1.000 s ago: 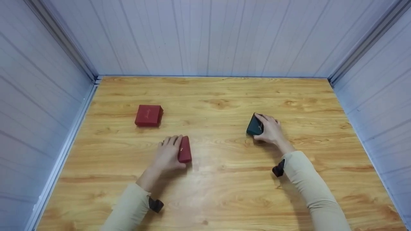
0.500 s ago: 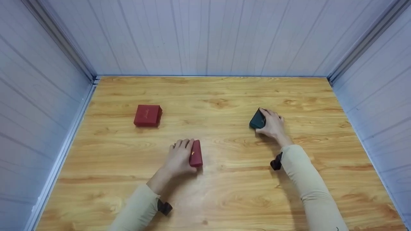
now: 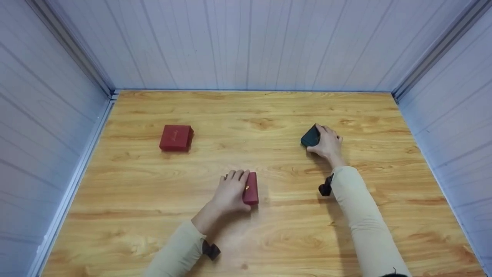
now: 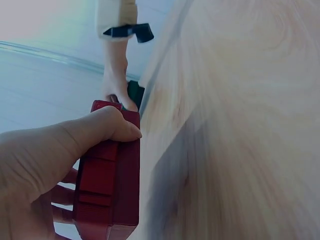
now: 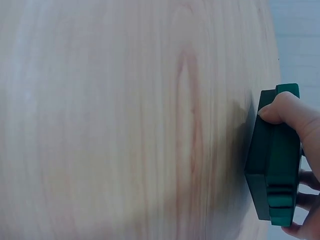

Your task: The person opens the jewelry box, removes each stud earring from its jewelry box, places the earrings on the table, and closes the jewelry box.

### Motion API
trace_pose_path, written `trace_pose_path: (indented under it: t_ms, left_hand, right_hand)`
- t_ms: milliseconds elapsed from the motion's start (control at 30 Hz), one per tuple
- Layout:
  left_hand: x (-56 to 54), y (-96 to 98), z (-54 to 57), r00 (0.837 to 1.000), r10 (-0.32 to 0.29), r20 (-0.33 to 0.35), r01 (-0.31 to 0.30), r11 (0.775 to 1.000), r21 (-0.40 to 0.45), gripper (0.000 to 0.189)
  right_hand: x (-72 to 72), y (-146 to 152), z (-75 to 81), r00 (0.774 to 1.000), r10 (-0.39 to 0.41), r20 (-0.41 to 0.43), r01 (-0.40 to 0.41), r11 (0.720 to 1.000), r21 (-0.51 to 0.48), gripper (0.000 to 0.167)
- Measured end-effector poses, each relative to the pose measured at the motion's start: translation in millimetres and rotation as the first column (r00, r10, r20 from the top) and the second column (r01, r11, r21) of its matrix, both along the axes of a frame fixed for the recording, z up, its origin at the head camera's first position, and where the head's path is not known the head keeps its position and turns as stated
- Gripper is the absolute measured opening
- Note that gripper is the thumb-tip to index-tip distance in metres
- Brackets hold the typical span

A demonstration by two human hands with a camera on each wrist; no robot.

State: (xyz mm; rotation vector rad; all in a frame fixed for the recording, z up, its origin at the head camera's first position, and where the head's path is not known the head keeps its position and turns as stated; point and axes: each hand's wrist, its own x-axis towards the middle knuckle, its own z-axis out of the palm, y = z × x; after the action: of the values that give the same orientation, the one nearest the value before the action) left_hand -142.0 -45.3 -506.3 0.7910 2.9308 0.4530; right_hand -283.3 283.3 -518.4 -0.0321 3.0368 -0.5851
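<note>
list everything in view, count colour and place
lettered box: 1, red, on table, left
other box: 1, red, near centre
green box: 1, dark green, right
table: 1, yellowish, beneath
walls: 3, pale grey, back and both sides
corner strips: 2, grey, where walls meet
dark object: 1, black, head view's bottom edge, unclear
wrist devices: 2, black, one per wrist
sleeves: 2, beige, one per arm
left hand: 1, bare, holding other box
right hand: 1, bare, holding green box
</note>
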Motion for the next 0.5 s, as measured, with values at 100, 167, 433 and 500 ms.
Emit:
trace_pose_path:
  t_ms: [100,167,433,500]
  left_hand:
    - [0.8,7.4,-0.4,1.000,-0.010,-0.003,0.010,1.000,0.004,0.102]
    - [1.2,12.1,-0.7,1.000,-0.017,-0.009,0.017,1.000,0.005,0.102]
    - [4.1,31.7,-1.8,0.998,-0.050,-0.031,0.050,0.999,0.006,0.102]
    - [5.4,36.8,-2.0,0.997,-0.064,-0.035,0.064,0.998,-0.004,0.102]
  right_hand:
    - [-2.1,-0.4,-1.0,1.000,-0.028,0.012,0.028,1.000,0.006,0.085]
    - [-3.0,-1.0,-1.6,0.999,-0.044,0.014,0.044,0.999,0.004,0.085]
    - [-3.9,-3.7,-1.1,0.997,-0.079,0.019,0.079,0.997,-0.016,0.086]
    - [-4.3,-4.2,-0.4,0.996,-0.090,0.022,0.091,0.996,-0.021,0.086]
